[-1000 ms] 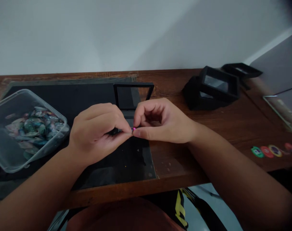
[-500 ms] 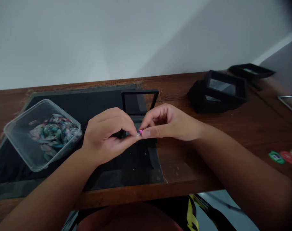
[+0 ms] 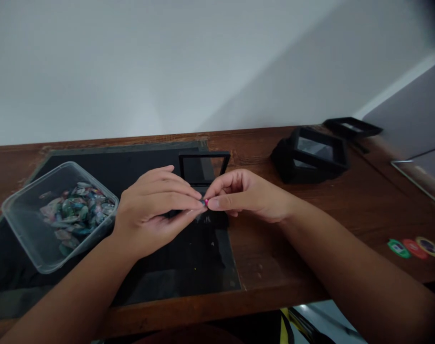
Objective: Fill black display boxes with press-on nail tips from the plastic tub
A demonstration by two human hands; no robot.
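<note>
Above the dark mat, my two hands meet fingertip to fingertip around a tiny pink piece [image 3: 206, 203]. My right hand [image 3: 238, 193] pinches the pink piece between thumb and forefinger. My left hand [image 3: 160, 205] is closed in a pinch at its left side, where a bit of blue-grey shows between the tips; I cannot make out what that is. Just behind the fingers stands a black frame [image 3: 204, 155], its lower part hidden by my hands. Left of my left hand is a clear plastic tub [image 3: 27, 239] holding many small glossy coloured pieces [image 3: 77, 208].
A black mat [image 3: 174, 277] lies on the wooden table [image 3: 274, 258]. Black box frames [image 3: 313, 155] are stacked at the back right, with another black frame [image 3: 353, 127] behind. Green, red and yellow round pieces [image 3: 412, 248] lie at the right. A pale wall [image 3: 131, 67] rises behind.
The view has tilted, so everything sits a little lower. My left fingers have straightened and come together at the tips, still meeting the right hand at the pink piece.
</note>
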